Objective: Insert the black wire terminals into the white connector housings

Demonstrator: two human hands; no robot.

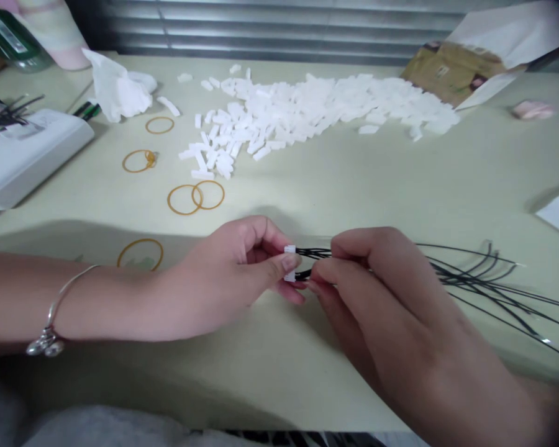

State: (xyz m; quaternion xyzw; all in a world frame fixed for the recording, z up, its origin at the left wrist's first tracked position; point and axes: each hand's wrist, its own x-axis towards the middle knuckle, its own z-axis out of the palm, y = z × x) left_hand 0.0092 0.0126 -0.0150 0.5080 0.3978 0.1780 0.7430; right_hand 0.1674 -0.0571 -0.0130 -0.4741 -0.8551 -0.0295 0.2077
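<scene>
A small white connector housing is pinched between the thumb and fingers of my left hand, near the front middle of the table. Several thin black wires run out of its right side. My right hand closes its fingertips on these wires just right of the housing. Beyond that hand the loose black wires fan out to the right, some with shiny metal tips. Part of the wires is hidden behind my right hand.
A long pile of white connector housings spreads over the back, beside a brown and white bag. Several rubber bands lie at left. A white device, a crumpled tissue and a green bottle stand farther left.
</scene>
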